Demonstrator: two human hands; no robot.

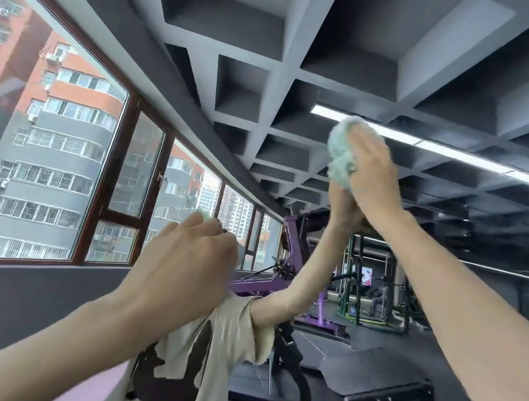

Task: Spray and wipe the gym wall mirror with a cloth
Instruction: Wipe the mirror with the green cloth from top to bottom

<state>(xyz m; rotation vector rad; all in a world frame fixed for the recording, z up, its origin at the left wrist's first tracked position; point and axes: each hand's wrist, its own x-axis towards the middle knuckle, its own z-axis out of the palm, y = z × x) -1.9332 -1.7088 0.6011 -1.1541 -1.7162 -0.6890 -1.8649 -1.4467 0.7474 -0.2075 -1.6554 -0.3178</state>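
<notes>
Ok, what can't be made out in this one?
- Head view: what the left hand grips; its curled fingers hide all but the top of a pale green object.
- Head view: the cloth's full shape; the right hand pressing it covers much of it.
- Head view: whether the mirror is wet or streaked; reflections and blur mask it.

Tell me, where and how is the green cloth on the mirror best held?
Probably from the room side. The cloth is bunched into a wad flat against the mirror, so only its back is free. Lay the right hand over that back, as now, palm pressing; a pinch grip at an edge would likely let it unfold.
</notes>
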